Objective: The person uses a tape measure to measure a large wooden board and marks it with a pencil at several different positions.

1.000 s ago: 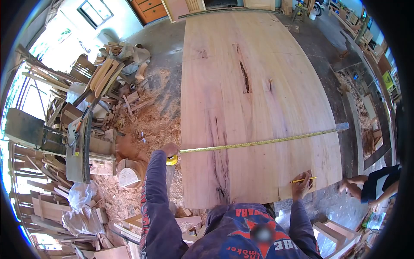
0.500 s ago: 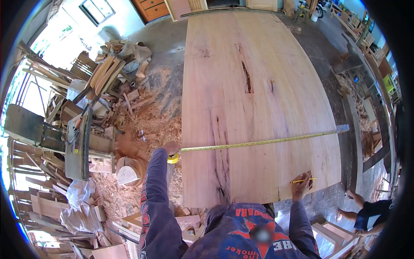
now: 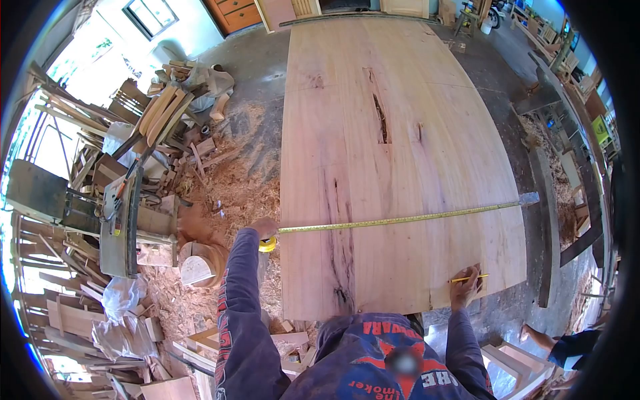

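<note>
A large wooden slab (image 3: pixel 413 267) stretches away in front of me, with dark cracks in its grain. Across its width lies a yellow tape measure (image 3: pixel 400 219), pulled taut from the left edge to the right edge, where its end hooks over. My left hand (image 3: pixel 265 228) grips the yellow tape case just off the slab's left edge. On the near right part of the slab rests my right hand (image 3: pixel 467 285), its fingers closed round a yellow pencil (image 3: pixel 479 277) that points sideways.
Wood offcuts (image 3: pixel 167 113) and sawdust (image 3: pixel 247 193) cover the floor on the left, beside a machine (image 3: pixel 120 220). Another person's leg (image 3: pixel 540 338) shows at the lower right, near a wooden frame (image 3: pixel 513 367). A long dark beam (image 3: pixel 548 227) lies along the right side.
The other person at the lower right has shifted down and out of view in part. My hands, the tape measure and the pencil stay nearly where they were.
</note>
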### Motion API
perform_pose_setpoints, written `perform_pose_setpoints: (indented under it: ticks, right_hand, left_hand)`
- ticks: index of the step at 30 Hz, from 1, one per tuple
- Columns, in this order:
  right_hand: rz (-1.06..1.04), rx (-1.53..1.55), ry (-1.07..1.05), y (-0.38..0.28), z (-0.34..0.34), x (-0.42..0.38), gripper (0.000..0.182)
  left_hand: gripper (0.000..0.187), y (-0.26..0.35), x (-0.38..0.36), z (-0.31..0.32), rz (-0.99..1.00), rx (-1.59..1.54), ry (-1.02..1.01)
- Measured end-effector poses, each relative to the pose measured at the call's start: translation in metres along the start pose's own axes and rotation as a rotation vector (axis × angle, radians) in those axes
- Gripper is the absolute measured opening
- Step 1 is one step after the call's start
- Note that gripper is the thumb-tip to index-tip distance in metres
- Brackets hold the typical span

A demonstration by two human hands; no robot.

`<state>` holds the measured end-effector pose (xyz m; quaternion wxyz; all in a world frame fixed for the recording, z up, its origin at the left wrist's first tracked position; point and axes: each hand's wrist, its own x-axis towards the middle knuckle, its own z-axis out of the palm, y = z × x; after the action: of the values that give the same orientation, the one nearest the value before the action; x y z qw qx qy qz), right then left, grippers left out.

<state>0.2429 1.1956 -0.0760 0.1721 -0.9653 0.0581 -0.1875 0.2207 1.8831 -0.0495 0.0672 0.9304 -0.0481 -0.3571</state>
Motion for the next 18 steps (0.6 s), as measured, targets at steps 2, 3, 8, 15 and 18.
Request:
perform_pose_setpoints:
  ticks: [2, 3, 8, 15, 18]
  right_hand:
    - [0.001, 0.015, -0.002, -0.001, -0.001, 0.000, 0.026]
    - [0.001, 0.023, -0.003, -0.003, -0.002, 0.001, 0.026]
    - [-0.010, 0.025, -0.006, -0.009, -0.007, 0.002, 0.025]
    - [-0.026, 0.020, 0.045, -0.011, -0.006, 0.003, 0.025]
    - [0.007, 0.011, -0.007, -0.002, -0.002, 0.001, 0.025]
  left_hand:
    - [0.025, -0.005, 0.006, 0.006, -0.024, 0.004, 0.004]
    - [0.025, -0.006, 0.007, 0.007, -0.035, 0.005, 0.006]
    - [0.025, -0.007, 0.009, 0.007, -0.010, 0.010, -0.001]
    - [0.022, -0.008, 0.010, 0.011, 0.005, 0.067, 0.032]
    - [0.022, -0.010, 0.010, 0.009, 0.085, 0.154, 0.020]
